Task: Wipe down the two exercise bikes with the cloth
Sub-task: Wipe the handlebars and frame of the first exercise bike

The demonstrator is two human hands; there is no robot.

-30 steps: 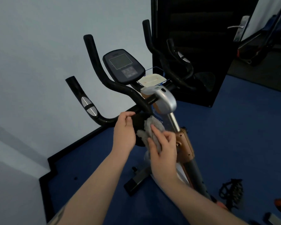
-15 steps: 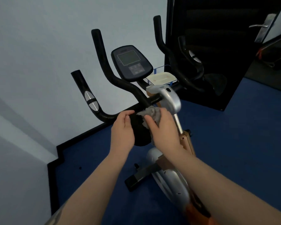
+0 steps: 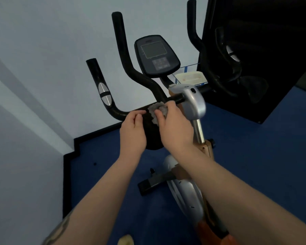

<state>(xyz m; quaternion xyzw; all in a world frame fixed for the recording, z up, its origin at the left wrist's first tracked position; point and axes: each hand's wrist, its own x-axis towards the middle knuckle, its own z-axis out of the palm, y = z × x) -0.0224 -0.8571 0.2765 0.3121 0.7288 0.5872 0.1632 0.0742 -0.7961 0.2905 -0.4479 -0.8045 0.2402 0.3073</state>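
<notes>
No legible text, brand, number or sign anywhere in view. On the console [image 3: 156, 56] of the exercise bike [image 3: 193, 103]: a grey screen, blank or too blurred to read; below that screen, a block of small buttons with markings too smeared to make out; at the console's top edge, a faint dark strip, perhaps a name, unreadable. Left of the console, on the handlebar [image 3: 104, 92], a silver sensor plate, unmarked. Right of the console, a cream-coloured holder [image 3: 191, 77] with faint embossed shapes, not readable as letters.
</notes>
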